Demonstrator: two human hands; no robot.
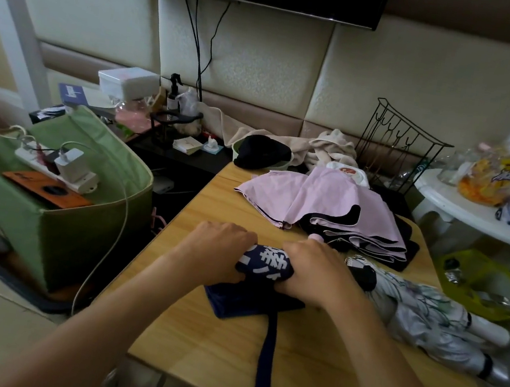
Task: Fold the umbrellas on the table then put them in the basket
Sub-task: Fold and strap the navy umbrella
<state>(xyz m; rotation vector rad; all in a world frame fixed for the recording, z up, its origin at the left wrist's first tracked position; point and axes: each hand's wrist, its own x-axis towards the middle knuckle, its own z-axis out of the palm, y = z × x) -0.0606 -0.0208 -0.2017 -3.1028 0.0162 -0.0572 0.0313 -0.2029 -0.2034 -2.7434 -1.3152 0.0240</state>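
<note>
White characters on navy umbrella (265, 265)

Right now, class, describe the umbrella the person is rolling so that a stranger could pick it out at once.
Start at the wooden table. Near its middle, the left hand and right hand grip a navy umbrella. Unlike the pink umbrella behind it and the grey floral umbrella to its right, it bears white lettering.

Both ends of the rolled navy fabric umbrella with white lettering (265, 262) are hidden under the left hand (219, 254) and right hand (313, 272). Its dark strap (264, 375) is cut off by the bottom edge.
</note>
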